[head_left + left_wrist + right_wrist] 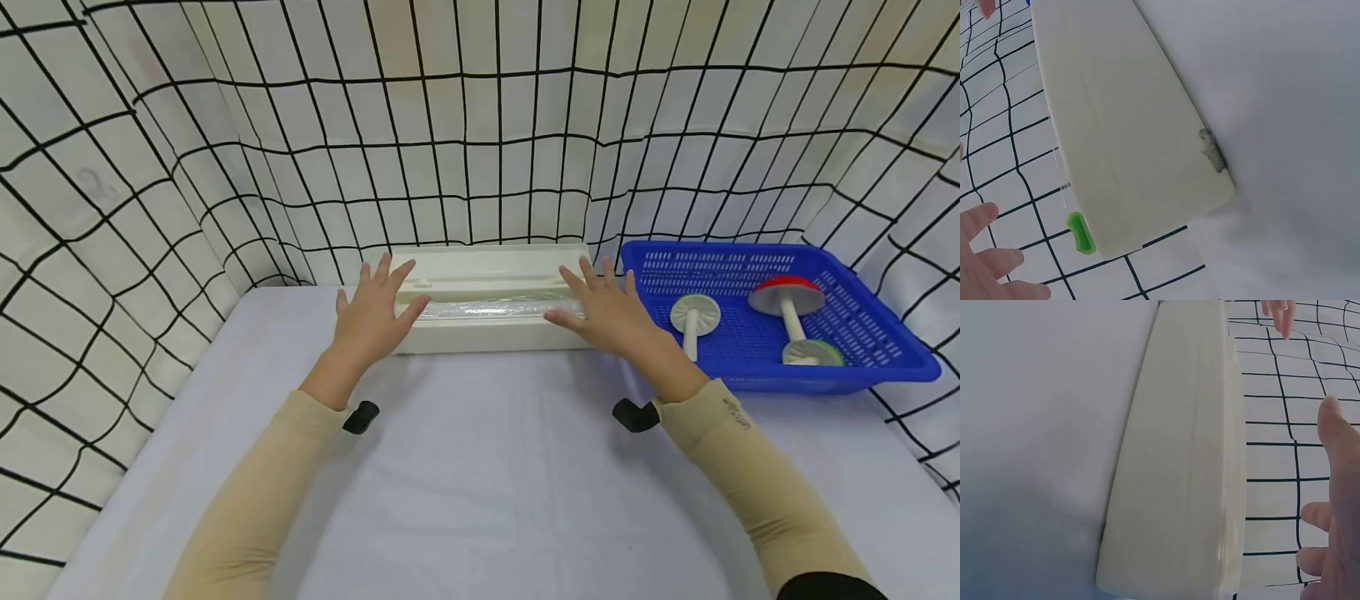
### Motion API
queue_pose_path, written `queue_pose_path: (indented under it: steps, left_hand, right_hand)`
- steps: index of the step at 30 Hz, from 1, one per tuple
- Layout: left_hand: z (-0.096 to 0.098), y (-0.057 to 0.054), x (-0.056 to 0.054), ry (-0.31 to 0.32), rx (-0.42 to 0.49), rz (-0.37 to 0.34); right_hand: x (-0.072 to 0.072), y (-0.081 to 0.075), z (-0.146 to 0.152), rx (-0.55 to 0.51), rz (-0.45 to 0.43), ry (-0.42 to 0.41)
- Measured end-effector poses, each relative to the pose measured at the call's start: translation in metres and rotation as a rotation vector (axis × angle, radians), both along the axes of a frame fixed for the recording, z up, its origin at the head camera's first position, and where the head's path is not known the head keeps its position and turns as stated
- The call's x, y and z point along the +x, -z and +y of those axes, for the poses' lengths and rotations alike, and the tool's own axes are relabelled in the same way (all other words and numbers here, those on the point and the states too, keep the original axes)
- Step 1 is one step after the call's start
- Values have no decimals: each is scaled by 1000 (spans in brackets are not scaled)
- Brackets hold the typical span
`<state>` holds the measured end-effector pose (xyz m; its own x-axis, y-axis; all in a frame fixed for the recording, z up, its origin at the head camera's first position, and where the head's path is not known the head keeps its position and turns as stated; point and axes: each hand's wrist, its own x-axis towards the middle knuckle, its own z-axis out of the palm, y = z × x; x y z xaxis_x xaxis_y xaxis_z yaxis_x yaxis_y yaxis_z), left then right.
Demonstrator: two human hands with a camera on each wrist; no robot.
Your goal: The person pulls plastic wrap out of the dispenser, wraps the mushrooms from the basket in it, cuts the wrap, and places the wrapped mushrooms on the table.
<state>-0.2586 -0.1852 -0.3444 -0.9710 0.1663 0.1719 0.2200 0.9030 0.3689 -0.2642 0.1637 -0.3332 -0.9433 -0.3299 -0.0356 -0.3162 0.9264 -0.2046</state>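
A long white cling film dispenser (487, 337) lies crosswise at the back of the table, with a strip of clear wrinkled film (495, 309) along its top. My left hand (369, 321) is over the dispenser's left end, fingers spread and holding nothing. Over the right end, my right hand (611, 312) has its fingers spread too. In the left wrist view, a green piece (1080, 233) shows at one corner of the dispenser (1122, 125), beside the left fingers (1000, 261). The right wrist view shows the right thumb (1335, 428) apart from the dispenser's side (1160, 462).
A blue plastic basket (825, 385) stands at the right, holding several white stemmed discs, one with a red top (786, 293). Black wire mesh (498, 167) over white cloth encloses the back and sides of the white-covered table (495, 483).
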Motion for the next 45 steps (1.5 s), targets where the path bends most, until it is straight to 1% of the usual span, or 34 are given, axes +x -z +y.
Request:
queue_pose_path:
  steps: [3, 7, 10, 12, 16, 20, 26, 28, 33, 37, 41, 45]
  left_hand:
    - [-4, 0, 2, 19, 21, 25]
    - [-10, 0, 6, 39, 35, 77]
    - [-16, -1, 9, 40, 45, 111]
    - [-20, -1, 10, 37, 65, 122]
    - [-27, 2, 12, 26, 111, 107]
    - [-33, 5, 10, 14, 166, 84]
    - [-41, 11, 5, -13, 232, 63]
    - [-43, 13, 5, -17, 248, 54]
    - [-47, 14, 8, -42, 250, 39]
    - [-45, 14, 5, -43, 243, 44]
    - [-40, 13, -2, -36, 221, 35]
    - [-35, 13, -5, -45, 202, 2]
  right_hand:
    - [2, -1, 5, -3, -7, 0]
    - [5, -2, 10, -27, -19, -2]
    - [7, -3, 13, -59, -27, -10]
    - [8, -3, 15, -86, -33, -16]
    - [9, -3, 18, -140, -58, -24]
    - [7, -1, 18, -172, -80, -11]
    - [5, 0, 19, -239, -80, 45]
    - [5, -1, 19, -254, -73, 54]
    - [4, -4, 16, -305, -61, 39]
    - [1, -5, 13, -361, -57, 54]
    - [-3, -4, 10, -375, -49, 97]
    - [-7, -1, 7, -370, -59, 161]
